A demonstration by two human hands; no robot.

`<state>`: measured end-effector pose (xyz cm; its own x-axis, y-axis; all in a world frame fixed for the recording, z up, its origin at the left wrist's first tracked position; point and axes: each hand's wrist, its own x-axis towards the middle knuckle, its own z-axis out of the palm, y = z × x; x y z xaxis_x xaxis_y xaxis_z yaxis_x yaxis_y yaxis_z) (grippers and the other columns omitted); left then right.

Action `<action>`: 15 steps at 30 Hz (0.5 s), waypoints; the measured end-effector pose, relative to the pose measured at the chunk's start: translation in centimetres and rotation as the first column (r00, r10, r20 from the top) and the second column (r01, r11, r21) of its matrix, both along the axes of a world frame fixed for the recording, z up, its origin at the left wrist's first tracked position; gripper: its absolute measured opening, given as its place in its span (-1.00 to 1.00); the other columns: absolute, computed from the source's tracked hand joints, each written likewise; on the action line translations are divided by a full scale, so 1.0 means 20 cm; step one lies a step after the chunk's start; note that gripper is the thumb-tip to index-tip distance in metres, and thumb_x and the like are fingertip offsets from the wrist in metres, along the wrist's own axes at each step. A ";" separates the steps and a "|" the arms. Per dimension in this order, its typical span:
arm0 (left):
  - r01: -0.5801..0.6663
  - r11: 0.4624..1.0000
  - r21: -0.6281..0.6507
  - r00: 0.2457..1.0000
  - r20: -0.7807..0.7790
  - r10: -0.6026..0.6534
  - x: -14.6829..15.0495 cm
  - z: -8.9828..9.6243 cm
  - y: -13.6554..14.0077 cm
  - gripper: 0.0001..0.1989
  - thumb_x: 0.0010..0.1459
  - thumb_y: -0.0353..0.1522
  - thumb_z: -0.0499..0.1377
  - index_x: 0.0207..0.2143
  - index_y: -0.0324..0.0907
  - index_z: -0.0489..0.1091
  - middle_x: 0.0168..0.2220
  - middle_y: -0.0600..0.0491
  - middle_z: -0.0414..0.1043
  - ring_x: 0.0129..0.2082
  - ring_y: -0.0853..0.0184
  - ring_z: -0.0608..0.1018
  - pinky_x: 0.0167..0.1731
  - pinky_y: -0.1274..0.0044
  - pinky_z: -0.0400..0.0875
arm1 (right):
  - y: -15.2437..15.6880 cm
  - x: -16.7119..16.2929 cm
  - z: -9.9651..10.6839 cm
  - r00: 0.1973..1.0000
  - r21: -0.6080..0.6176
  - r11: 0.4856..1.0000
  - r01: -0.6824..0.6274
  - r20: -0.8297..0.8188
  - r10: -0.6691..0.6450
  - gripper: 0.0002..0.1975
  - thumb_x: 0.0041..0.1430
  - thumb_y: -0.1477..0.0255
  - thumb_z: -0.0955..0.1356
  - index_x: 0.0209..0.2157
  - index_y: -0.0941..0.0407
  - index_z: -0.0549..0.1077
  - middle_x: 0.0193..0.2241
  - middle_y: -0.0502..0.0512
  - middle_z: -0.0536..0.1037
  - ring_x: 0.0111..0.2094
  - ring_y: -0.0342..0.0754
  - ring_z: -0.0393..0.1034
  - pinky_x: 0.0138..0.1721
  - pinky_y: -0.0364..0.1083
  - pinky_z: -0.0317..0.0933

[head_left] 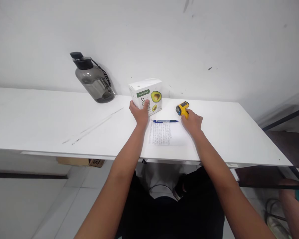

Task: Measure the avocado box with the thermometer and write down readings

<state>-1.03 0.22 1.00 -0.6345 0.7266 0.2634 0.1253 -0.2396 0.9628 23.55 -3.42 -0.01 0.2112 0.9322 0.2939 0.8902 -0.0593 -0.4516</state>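
My left hand (140, 113) grips the lower left of a white box (144, 85) with avocado pictures on its front, thumb across the printed face and fingers around the side. The box stands upright on the white table near the wall. In my right hand (193, 121) is the handle of a yellow and black infrared thermometer (182, 108), its small display end tilted toward me. Between my hands a blue pen (165, 121) lies along the top of a sheet of paper (160, 134) covered in handwritten lines.
A grey water bottle (93, 79) with a black lid and strap stands against the wall at the left. The white table (40, 122) has its front edge near my lap. Below it sits a cardboard box (73, 161). Another person's leg (292, 209) shows at lower right.
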 end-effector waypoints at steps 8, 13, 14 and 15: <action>0.005 1.000 0.013 1.000 -0.009 -0.005 0.00 -0.02 0.01 -0.28 0.00 -0.09 0.44 0.12 -0.09 0.23 0.15 -0.13 0.24 0.28 0.07 0.31 0.32 0.24 0.20 | -0.06 -0.05 0.05 0.983 0.198 0.970 -0.139 0.145 0.111 -0.61 0.27 0.31 0.22 0.03 0.13 0.49 0.09 0.37 0.49 0.14 0.27 0.28 0.17 0.25 0.00; 0.038 0.999 0.014 0.999 -0.037 -0.037 0.00 -0.05 0.02 -0.24 0.01 -0.07 0.43 0.14 -0.09 0.19 0.16 -0.13 0.22 0.27 0.07 0.31 0.30 0.25 0.22 | -0.11 -0.15 0.05 0.877 -0.074 0.905 -0.419 0.224 0.425 -0.62 0.35 0.26 0.21 -0.04 0.14 0.56 -0.33 0.26 0.63 -0.22 0.18 0.47 -0.12 0.06 0.18; 0.047 0.999 0.010 0.998 -0.051 -0.047 0.01 -0.05 0.02 -0.24 0.01 -0.06 0.43 0.15 -0.09 0.18 0.16 -0.13 0.21 0.27 0.08 0.31 0.29 0.25 0.23 | -0.12 -0.16 0.05 0.860 -0.142 0.899 -0.415 0.260 0.438 -0.59 0.37 0.26 0.20 0.02 0.15 0.54 -0.35 0.26 0.64 -0.26 0.17 0.48 -0.17 0.03 0.18; 0.057 0.998 0.005 0.996 -0.067 -0.056 0.01 -0.05 0.02 -0.24 0.02 -0.06 0.42 0.16 -0.09 0.17 0.16 -0.13 0.21 0.26 0.08 0.31 0.28 0.26 0.24 | -0.13 -0.17 0.04 0.845 -0.197 0.895 -0.399 0.298 0.443 -0.57 0.39 0.26 0.19 0.08 0.16 0.51 -0.33 0.27 0.65 -0.27 0.16 0.50 -0.22 0.00 0.17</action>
